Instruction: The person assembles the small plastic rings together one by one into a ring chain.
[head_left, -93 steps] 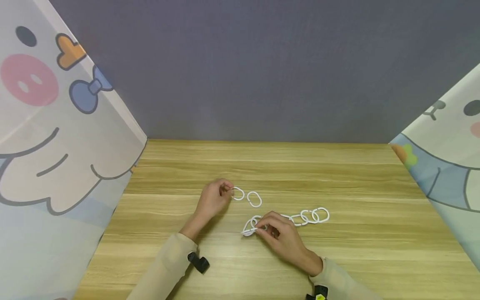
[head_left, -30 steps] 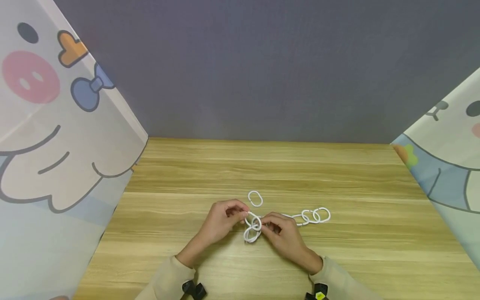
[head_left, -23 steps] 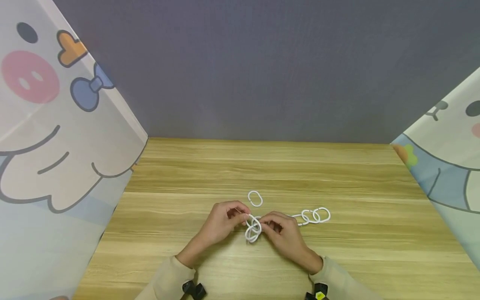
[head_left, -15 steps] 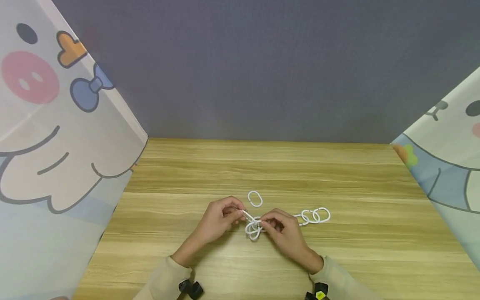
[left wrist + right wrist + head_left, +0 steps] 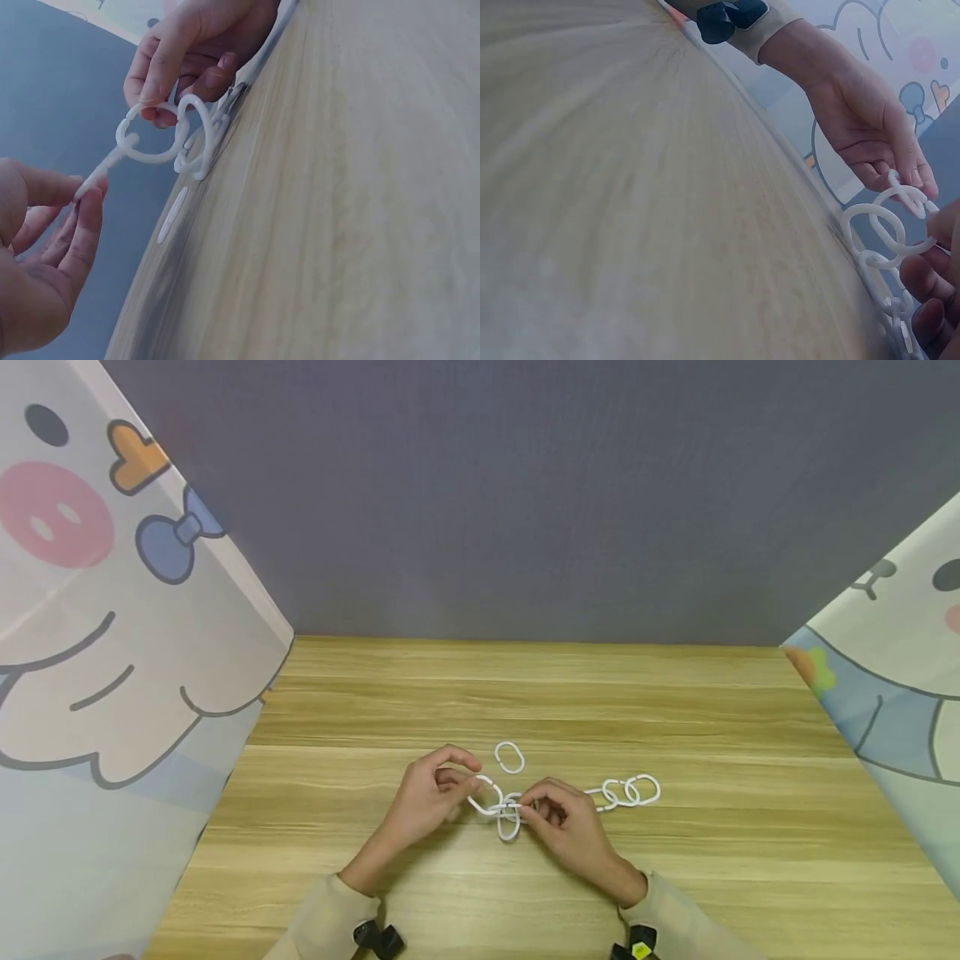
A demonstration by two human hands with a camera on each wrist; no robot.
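Observation:
My left hand [image 5: 420, 797] pinches a white plastic chain link [image 5: 486, 779] between thumb and fingers. That link's far end meets the end of a white plastic chain [image 5: 508, 835], and in the left wrist view it seems to pass through the chain's end link [image 5: 154, 159]. The chain's end link is pinched by my right hand [image 5: 573, 831], whose fingers hide part of the chain. Beyond that hand, the rest of the chain trails to the right along the table. Both hands are just above the tabletop.
One loose white link [image 5: 510, 757] lies on the wooden table [image 5: 375, 693] behind the hands. A grey partition [image 5: 525, 510] stands along the back edge. Cartoon-printed panels [image 5: 225, 635] flank the table on both sides.
My left hand picked up a loose link, brought it to the chain's end beside my right hand, then drew slightly back left with it. The right hand stayed nearly in place, pinching the chain.

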